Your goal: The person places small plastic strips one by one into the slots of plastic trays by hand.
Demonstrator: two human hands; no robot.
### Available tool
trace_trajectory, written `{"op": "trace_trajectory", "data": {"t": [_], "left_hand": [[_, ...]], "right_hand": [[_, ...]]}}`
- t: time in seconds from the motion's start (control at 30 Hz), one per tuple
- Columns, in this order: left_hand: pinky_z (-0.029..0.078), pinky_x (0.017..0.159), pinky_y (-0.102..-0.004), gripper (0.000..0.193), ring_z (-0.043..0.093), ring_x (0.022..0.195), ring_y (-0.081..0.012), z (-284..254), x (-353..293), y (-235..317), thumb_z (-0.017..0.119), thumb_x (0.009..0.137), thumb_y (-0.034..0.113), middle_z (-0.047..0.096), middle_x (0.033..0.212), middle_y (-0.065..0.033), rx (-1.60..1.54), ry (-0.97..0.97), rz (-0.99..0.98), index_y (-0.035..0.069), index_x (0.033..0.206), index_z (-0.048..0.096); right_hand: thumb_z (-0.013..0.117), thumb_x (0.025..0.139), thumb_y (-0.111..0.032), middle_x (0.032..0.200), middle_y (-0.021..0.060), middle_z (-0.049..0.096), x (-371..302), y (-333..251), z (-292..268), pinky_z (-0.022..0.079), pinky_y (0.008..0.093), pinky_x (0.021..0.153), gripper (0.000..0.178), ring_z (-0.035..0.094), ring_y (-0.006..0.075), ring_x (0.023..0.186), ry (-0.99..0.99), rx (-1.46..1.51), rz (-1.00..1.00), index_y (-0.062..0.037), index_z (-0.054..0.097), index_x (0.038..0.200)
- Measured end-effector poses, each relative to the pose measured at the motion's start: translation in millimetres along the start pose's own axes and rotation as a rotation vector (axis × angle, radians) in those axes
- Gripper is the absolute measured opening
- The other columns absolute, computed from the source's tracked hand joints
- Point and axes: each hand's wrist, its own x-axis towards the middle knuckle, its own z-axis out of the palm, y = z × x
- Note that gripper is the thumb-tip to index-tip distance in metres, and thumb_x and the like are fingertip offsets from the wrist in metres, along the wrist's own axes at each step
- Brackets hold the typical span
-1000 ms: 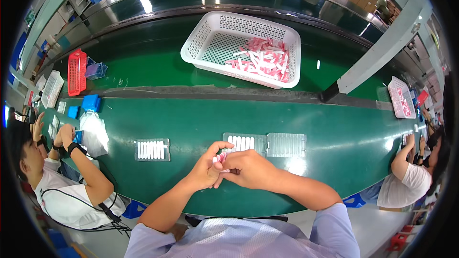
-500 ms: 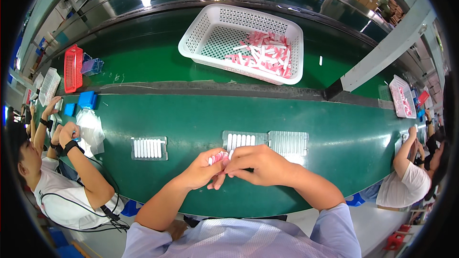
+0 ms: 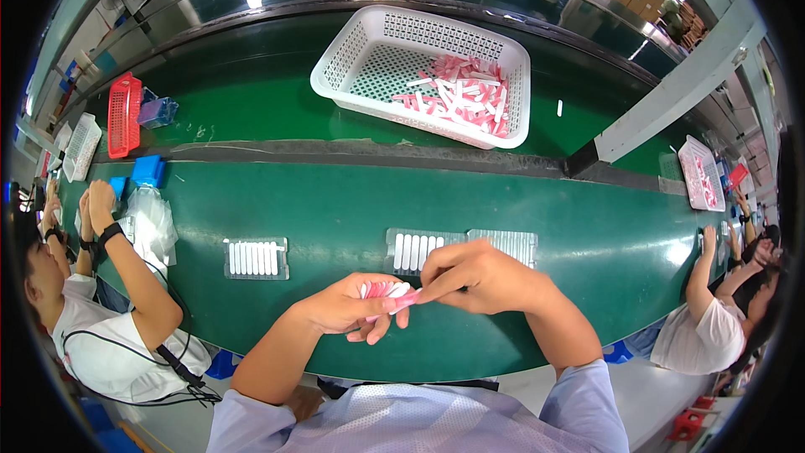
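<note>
Our left hand [image 3: 344,306]: one fan of pink-and-white sticks [image 3: 381,289]. Our right hand [image 3: 482,277]: fingertips pinching a pink stick end. From our hands, at twelve o'clock: one white perforated basket [image 3: 344,63], part-filled with similar sticks. Near half past twelve: one clear tray [image 3: 455,237] holding white sticks. At two: one ribbed clear tray [image 3: 516,243]. At ten: one red basket [image 3: 124,117].

Left lane: tabletop [image 3: 335,210] beside the fingers of your left hand [image 3: 337,306] gives you passage up to the filled tray [image 3: 283,262].
Near block: two trays [image 3: 516,245], just beyond your right hand's [image 3: 485,278] fingers.
Far block: basket [image 3: 419,124] ahead; slanted post [image 3: 671,82] ahead-right.
</note>
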Motion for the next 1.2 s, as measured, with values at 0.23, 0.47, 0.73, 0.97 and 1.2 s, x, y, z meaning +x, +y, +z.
{"op": "trace_trajectory", "data": {"t": [0.23, 0.47, 0.73, 0.97, 1.2], "left_hand": [[0.044, 0.04, -0.0225, 0.017, 0.064, 0.06, -0.0118, 4.4, 7.2, -11.3, 0.059, 0.105, 0.017, 0.067, 0.096, -0.0087, 0.111, 0.13, 0.153, 0.002, 0.112, 0.053], [0.046, 0.041, -0.0234, 0.017, 0.066, 0.063, -0.0138, 3.1, 10.6, -18.2, 0.058, 0.106, 0.015, 0.067, 0.101, -0.0098, 0.247, 0.203, 0.276, 0.002, 0.114, 0.052], [0.038, 0.043, -0.0209, 0.024, 0.067, 0.074, -0.0141, -10.5, 10.6, -19.4, 0.061, 0.106, 0.026, 0.067, 0.108, -0.0115, -0.29, -0.013, 0.176, 0.005, 0.116, 0.054], [0.032, 0.042, -0.0207, 0.02, 0.067, 0.077, -0.0137, -15.8, 12.7, -22.9, 0.064, 0.104, 0.021, 0.067, 0.11, -0.0129, -0.273, 0.057, 0.177, 0.007, 0.117, 0.055], [0.031, 0.043, -0.0201, 0.02, 0.065, 0.073, -0.0137, -20.6, 14.2, -28.7, 0.065, 0.103, 0.016, 0.068, 0.108, -0.0124, -0.254, 0.058, 0.251, 0.007, 0.119, 0.056]], "right_hand": [[0.074, 0.083, 0.004, 0.09, 0.0081, 0.067, 6.5, -9.3, 10.1, 0.056, 0.035, 0.069, 0.025, 0.069, 0.0231, 0.079, 0.074, 0.13, 0.149, -0.005, 0.077, 0.106], [0.075, 0.09, -0.007, 0.084, 0.0099, 0.073, 4.9, -1.2, 23.3, 0.057, 0.0316, 0.065, 0.016, 0.07, 0.02, 0.07, 0.207, 0.001, 0.33, -0.0018, 0.076, 0.105], [0.069, 0.093, -0.006, 0.09, 0.012, 0.07, 11.4, 4.0, 35.4, 0.056, 0.0375, 0.071, 0.017, 0.069, 0.0306, 0.079, 0.191, 0.013, 0.198, -0.0041, 0.075, 0.108], [0.071, 0.093, -0.008, 0.089, 0.0104, 0.068, 12.5, -1.4, 44.2, 0.057, 0.0348, 0.067, 0.016, 0.069, 0.0259, 0.075, 0.275, -0.033, 0.209, -0.003, 0.075, 0.108], [0.076, 0.09, -0.004, 0.082, 0.0077, 0.07, 11.3, 5.1, 46.2, 0.056, 0.0285, 0.063, 0.014, 0.069, 0.0177, 0.071, 0.337, -0.03, 0.19, -0.0024, 0.079, 0.104]]}}
